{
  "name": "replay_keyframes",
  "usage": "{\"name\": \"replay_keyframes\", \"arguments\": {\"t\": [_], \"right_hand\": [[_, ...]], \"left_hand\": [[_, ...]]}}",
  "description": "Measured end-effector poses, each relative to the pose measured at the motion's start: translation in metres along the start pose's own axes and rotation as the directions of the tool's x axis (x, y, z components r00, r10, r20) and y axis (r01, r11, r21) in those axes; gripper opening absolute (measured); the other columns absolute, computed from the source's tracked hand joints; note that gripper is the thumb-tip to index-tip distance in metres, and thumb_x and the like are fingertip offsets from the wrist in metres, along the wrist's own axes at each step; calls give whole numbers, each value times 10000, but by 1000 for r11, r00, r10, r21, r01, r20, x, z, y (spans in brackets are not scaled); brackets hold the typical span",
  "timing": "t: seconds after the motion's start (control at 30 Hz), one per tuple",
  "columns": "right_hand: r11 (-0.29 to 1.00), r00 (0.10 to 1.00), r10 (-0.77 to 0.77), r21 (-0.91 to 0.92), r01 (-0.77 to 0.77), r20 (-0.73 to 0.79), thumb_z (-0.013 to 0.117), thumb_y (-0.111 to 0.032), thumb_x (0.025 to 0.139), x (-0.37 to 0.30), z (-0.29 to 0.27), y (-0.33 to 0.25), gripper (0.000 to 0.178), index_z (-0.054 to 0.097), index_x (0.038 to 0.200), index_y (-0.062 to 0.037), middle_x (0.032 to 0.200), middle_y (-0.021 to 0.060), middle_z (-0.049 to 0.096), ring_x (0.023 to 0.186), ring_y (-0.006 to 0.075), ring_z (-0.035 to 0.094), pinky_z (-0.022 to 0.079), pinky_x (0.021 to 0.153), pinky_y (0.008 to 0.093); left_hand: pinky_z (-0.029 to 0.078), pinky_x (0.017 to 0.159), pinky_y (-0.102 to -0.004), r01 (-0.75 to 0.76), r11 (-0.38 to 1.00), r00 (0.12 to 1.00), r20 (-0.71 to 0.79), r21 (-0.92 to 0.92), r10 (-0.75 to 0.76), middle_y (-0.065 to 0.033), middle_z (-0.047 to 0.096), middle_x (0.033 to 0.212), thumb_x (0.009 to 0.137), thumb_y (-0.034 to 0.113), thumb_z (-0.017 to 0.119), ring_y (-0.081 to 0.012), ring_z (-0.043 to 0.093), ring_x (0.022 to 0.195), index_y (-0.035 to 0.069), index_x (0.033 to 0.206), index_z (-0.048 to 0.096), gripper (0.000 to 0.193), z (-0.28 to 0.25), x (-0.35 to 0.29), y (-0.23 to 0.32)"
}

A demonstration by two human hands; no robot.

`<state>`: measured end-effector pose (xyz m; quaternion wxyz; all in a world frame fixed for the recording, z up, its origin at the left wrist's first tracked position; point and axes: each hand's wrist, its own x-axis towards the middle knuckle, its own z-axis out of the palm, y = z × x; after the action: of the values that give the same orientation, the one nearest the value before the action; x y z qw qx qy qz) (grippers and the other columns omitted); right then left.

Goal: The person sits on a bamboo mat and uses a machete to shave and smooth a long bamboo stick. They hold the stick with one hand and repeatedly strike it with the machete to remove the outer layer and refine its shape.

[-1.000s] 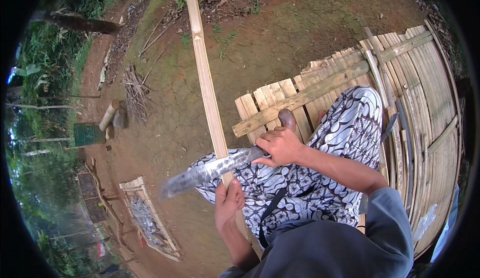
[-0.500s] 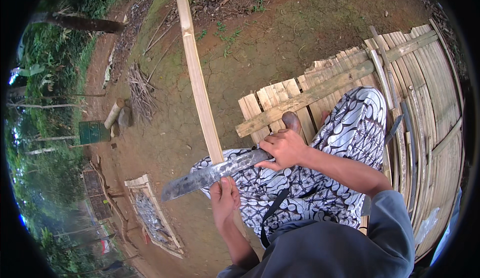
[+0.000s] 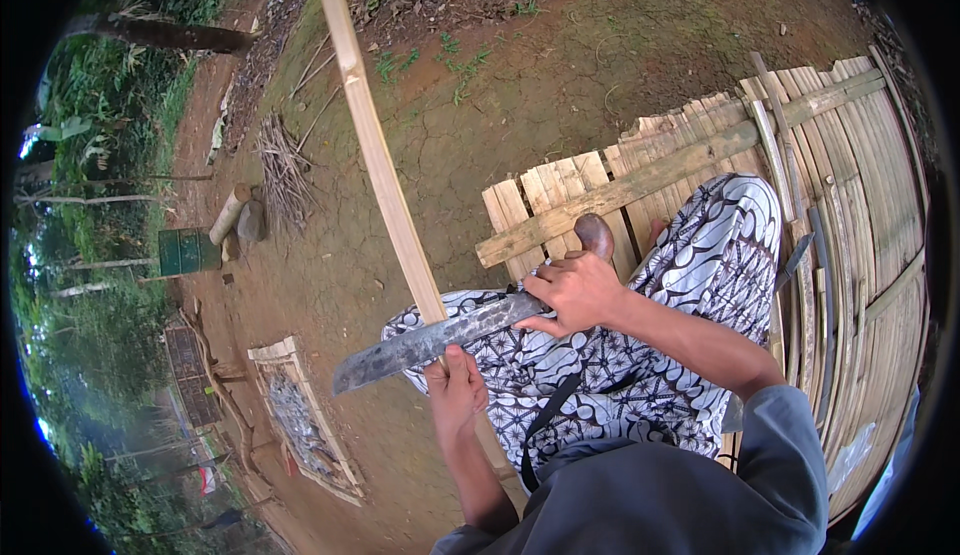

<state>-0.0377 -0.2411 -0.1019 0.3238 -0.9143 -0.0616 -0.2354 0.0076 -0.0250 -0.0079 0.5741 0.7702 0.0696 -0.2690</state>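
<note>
My right hand (image 3: 575, 293) is closed round a machete (image 3: 425, 343) where its brown wooden handle meets the dark, worn blade; the knob of the handle sticks out past my fingers. The blade slants down to the left across my lap and crosses over a long pale bamboo strip (image 3: 385, 175). Just below the blade, my left hand (image 3: 456, 395) pinches that strip between thumb and fingers. From there the strip runs up and away over the ground, and its lower end passes beside my left forearm. My folded legs, in black and white patterned cloth, lie underneath.
A split-bamboo platform (image 3: 660, 170) extends to the right, with loose strips and another blade (image 3: 795, 260) on it. Cracked earth lies ahead. To the left are a bundle of sticks (image 3: 283, 170), a green container (image 3: 188, 252), a log (image 3: 230, 213) and a bamboo-edged frame (image 3: 300, 420).
The far end of the bamboo strip has swung a little to the left. The machete and my right hand sit slightly further right in the picture, and the whole view has shifted a bit.
</note>
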Motion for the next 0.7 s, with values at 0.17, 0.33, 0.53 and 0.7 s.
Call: {"name": "replay_keyframes", "arguments": {"t": [0.17,0.33,0.53,0.7], "right_hand": [[998,996,-9,55,3,93,628,-560,805,-6,4,-4,516,619,826,-44,633,89,603,552,265,634,483,475,365],[987,992,-90,140,78,85,625,-533,805,-10,16,-19,489,600,839,-46,631,95,601,552,266,636,486,476,365],[979,991,-111,179,96,73,619,-545,808,-15,18,-25,499,555,760,-52,598,99,581,528,276,619,468,450,374],[974,990,-126,198,110,70,626,-552,795,-15,22,-24,507,547,744,-54,580,94,569,517,275,613,465,440,371]], "left_hand": [[210,319,-232,-73,996,993,95,-50,77,15,363,479,993,313,518,-64,302,349,54,712,491,383,-8,4,-10],[244,383,-195,-72,961,987,158,267,30,44,460,576,912,104,644,-21,352,448,20,910,620,88,1,-3,-30],[250,475,-186,51,960,949,287,274,-132,107,483,665,861,58,698,7,359,558,32,926,712,72,15,-9,-37],[321,523,-166,15,943,958,265,332,-109,79,544,734,861,50,699,4,434,640,7,954,699,103,17,-13,-34]]}}
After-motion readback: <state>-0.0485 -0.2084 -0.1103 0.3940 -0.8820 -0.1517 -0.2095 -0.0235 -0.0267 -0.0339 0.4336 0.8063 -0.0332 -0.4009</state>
